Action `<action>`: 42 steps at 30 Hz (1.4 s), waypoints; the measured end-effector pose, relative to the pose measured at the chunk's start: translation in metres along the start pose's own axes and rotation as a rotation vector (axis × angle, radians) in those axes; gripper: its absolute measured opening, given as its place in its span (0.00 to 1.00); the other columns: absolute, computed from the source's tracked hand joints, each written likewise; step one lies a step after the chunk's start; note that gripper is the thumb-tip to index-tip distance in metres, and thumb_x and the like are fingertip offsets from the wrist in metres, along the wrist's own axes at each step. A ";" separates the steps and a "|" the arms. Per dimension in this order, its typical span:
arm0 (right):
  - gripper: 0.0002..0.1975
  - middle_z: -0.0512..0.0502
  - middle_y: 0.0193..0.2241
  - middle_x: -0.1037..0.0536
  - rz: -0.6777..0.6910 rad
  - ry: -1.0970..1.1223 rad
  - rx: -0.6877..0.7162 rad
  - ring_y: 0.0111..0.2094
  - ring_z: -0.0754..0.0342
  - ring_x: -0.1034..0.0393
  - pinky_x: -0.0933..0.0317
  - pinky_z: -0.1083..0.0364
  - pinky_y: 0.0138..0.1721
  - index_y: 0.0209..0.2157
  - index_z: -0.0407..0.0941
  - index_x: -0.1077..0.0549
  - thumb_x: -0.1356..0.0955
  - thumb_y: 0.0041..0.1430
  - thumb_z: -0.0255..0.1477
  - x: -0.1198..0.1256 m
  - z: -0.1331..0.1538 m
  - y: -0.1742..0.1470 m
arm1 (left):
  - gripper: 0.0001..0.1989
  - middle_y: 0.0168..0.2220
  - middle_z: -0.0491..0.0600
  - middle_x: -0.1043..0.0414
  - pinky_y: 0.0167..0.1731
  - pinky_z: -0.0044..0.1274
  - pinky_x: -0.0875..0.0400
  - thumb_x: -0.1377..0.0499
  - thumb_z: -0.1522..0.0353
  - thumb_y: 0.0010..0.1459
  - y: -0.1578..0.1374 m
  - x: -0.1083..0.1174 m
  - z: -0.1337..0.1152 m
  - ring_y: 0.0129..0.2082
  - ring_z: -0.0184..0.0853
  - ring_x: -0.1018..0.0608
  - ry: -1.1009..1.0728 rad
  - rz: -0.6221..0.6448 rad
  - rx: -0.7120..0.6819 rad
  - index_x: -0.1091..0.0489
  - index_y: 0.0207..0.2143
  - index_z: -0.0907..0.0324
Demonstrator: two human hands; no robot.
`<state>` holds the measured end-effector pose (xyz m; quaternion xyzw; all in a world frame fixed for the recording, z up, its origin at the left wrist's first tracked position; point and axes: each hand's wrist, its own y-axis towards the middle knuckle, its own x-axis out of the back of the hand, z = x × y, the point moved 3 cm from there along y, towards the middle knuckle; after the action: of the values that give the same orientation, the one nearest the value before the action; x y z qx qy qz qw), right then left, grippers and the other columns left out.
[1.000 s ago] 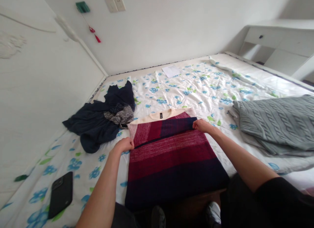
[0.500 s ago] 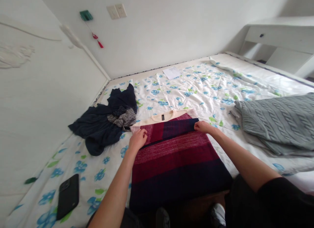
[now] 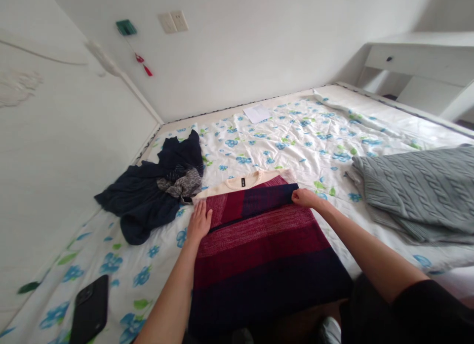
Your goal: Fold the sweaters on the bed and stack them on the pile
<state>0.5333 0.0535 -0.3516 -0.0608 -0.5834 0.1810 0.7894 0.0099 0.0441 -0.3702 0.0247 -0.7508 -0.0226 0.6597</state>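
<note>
White wall, socket plate; white desk back right; flower-print bed.

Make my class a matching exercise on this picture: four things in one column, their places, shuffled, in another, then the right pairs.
Things
1. striped maroon-and-navy knit sweater
2. flat black phone
3. folded grey cable-knit garment
4. flat white sheet of paper

Places
A. near the far wall
B. at the picture's right edge
C. touched by the left hand and the right hand
D. at the picture's lower left

Pairs: 1-C, 2-D, 3-B, 4-A
</note>
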 end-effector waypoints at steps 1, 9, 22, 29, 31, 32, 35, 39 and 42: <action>0.15 0.39 0.46 0.11 0.000 -0.004 -0.012 0.47 0.46 0.16 0.34 0.55 0.45 0.46 0.45 0.13 0.34 0.73 0.27 0.001 0.001 -0.001 | 0.37 0.83 0.63 0.49 0.80 0.45 0.45 0.56 0.58 0.79 0.002 -0.002 0.008 0.83 0.51 0.44 -0.004 0.002 0.020 0.46 0.82 0.68; 0.20 0.34 0.49 0.14 -0.218 -0.007 -0.074 0.52 0.40 0.20 0.30 0.49 0.55 0.44 0.45 0.15 0.35 0.80 0.42 0.010 0.041 -0.011 | 0.39 0.84 0.64 0.53 0.80 0.48 0.48 0.57 0.57 0.79 0.002 -0.010 0.005 0.84 0.52 0.47 -0.018 0.003 0.070 0.50 0.83 0.67; 0.38 0.37 0.84 0.55 -0.277 0.046 0.218 0.84 0.31 0.62 0.60 0.31 0.81 0.82 0.51 0.41 0.37 0.80 0.52 -0.050 0.191 0.056 | 0.38 0.83 0.64 0.50 0.80 0.47 0.47 0.56 0.57 0.79 -0.004 -0.010 0.009 0.84 0.52 0.46 -0.043 -0.041 0.053 0.50 0.84 0.66; 0.41 0.36 0.85 0.57 -0.309 0.034 -0.111 0.85 0.37 0.65 0.64 0.34 0.82 0.84 0.47 0.48 0.42 0.82 0.53 -0.035 0.041 0.059 | 0.38 0.84 0.61 0.49 0.81 0.46 0.47 0.55 0.57 0.79 -0.003 -0.014 0.012 0.84 0.50 0.46 -0.052 -0.063 0.058 0.50 0.84 0.61; 0.40 0.38 0.85 0.57 -0.295 0.050 -0.155 0.85 0.38 0.62 0.61 0.35 0.82 0.85 0.48 0.51 0.43 0.82 0.51 -0.034 0.014 0.060 | 0.38 0.84 0.61 0.50 0.81 0.46 0.47 0.55 0.57 0.78 -0.002 -0.011 0.011 0.84 0.50 0.46 -0.044 -0.031 0.069 0.49 0.84 0.63; 0.40 0.38 0.85 0.57 -0.294 0.053 -0.161 0.84 0.37 0.60 0.60 0.36 0.81 0.85 0.48 0.52 0.43 0.82 0.51 -0.035 0.006 0.060 | 0.38 0.84 0.62 0.51 0.81 0.47 0.48 0.55 0.58 0.78 -0.001 -0.009 0.010 0.84 0.50 0.46 -0.038 -0.009 0.076 0.48 0.84 0.64; 0.41 0.38 0.85 0.57 -0.317 0.053 -0.172 0.84 0.36 0.59 0.60 0.36 0.82 0.85 0.46 0.52 0.44 0.82 0.50 -0.042 -0.001 0.061 | 0.37 0.83 0.63 0.49 0.80 0.52 0.50 0.52 0.60 0.76 0.005 0.000 0.001 0.83 0.54 0.44 -0.009 0.052 0.119 0.44 0.82 0.65; 0.41 0.39 0.85 0.57 -0.342 0.061 -0.171 0.84 0.35 0.59 0.62 0.36 0.82 0.85 0.45 0.52 0.44 0.82 0.50 -0.049 0.002 0.062 | 0.37 0.79 0.69 0.39 0.80 0.52 0.50 0.47 0.65 0.71 0.017 0.007 -0.024 0.81 0.57 0.39 0.030 -0.045 0.116 0.39 0.79 0.69; 0.41 0.39 0.85 0.57 -0.351 0.063 -0.164 0.84 0.35 0.59 0.62 0.36 0.82 0.85 0.45 0.52 0.44 0.82 0.50 -0.050 0.000 0.064 | 0.36 0.80 0.65 0.40 0.81 0.46 0.50 0.48 0.66 0.71 0.027 0.001 -0.039 0.82 0.53 0.41 0.028 -0.105 -0.015 0.37 0.78 0.67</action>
<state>0.5067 0.0947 -0.4157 -0.0280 -0.5730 -0.0096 0.8190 0.0485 0.0714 -0.3625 0.0593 -0.7389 -0.0626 0.6682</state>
